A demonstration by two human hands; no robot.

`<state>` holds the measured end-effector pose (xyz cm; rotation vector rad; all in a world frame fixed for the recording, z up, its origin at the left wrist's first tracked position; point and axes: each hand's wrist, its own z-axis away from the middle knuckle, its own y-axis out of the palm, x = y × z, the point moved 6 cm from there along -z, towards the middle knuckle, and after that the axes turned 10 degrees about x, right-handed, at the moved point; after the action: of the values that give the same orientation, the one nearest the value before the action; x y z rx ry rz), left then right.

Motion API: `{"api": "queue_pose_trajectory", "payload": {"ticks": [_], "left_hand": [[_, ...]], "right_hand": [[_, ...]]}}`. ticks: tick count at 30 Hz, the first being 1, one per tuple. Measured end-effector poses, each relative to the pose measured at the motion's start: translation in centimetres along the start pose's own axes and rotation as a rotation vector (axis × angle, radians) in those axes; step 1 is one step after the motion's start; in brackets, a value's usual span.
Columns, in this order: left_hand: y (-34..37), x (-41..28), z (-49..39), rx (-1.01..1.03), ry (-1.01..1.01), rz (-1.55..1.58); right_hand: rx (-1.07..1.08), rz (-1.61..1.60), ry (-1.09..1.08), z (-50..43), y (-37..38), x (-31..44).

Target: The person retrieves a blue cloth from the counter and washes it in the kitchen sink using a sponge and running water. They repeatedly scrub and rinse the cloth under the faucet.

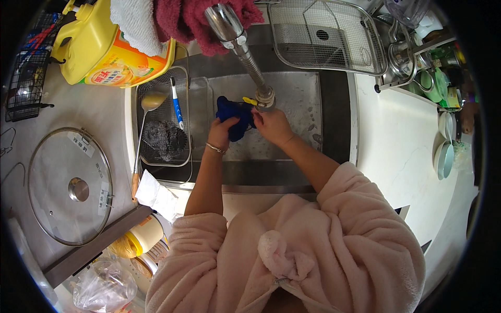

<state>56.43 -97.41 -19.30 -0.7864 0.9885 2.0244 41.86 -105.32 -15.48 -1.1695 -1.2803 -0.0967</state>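
Over the stainless steel sink (289,144), my left hand (220,135) grips a bunched dark blue cloth (231,111), thumb on top. My right hand (274,127) is just below the faucet's outlet end (265,99), its fingers curled at the cloth's right edge. Whether those fingers pinch the cloth or something thin beside it is hidden. A small yellow piece (249,101) sticks out to the left of the faucet end. The flexible metal faucet hose (253,70) comes down from above, between me and the back of the sink.
At the sink's left, a wire basket (189,137) holds steel wool (166,139), a blue-and-white-handled brush (177,103) and a ladle (150,102). A glass lid (58,184) lies left. Behind are a yellow detergent jug (94,43), towels (176,19) and a mesh basket (368,47). Bowls (444,156) stand right.
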Motion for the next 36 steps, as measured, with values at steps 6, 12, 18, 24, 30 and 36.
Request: {"api": "queue_pose_trajectory", "payload": {"ticks": [6,12,18,24,30,36], "left_hand": [[1.0,0.0,0.2,0.035,-0.056,-0.022],[0.7,0.5,-0.2,0.079,-0.033,0.07],[0.5,0.6,-0.3,0.059,-0.027,0.062],[0.6,0.5,-0.2,0.044,-0.027,0.009],[0.5,0.8,-0.1,0.04,-0.041,-0.045],[-0.5,1.2,-0.2,0.078,-0.027,0.088]], "right_hand": [[0.037,0.139,0.108,0.3,0.1,-1.7],[-0.014,-0.087,0.221,0.6,-1.0,-2.8],[-0.013,-0.039,-0.067,0.5,-0.9,-0.3],[0.059,-0.004,-0.024,0.4,-0.2,-0.4],[0.12,-0.31,0.309,0.5,0.5,-3.1],[0.103,-0.427,0.528,1.3,0.9,-6.3]]}}
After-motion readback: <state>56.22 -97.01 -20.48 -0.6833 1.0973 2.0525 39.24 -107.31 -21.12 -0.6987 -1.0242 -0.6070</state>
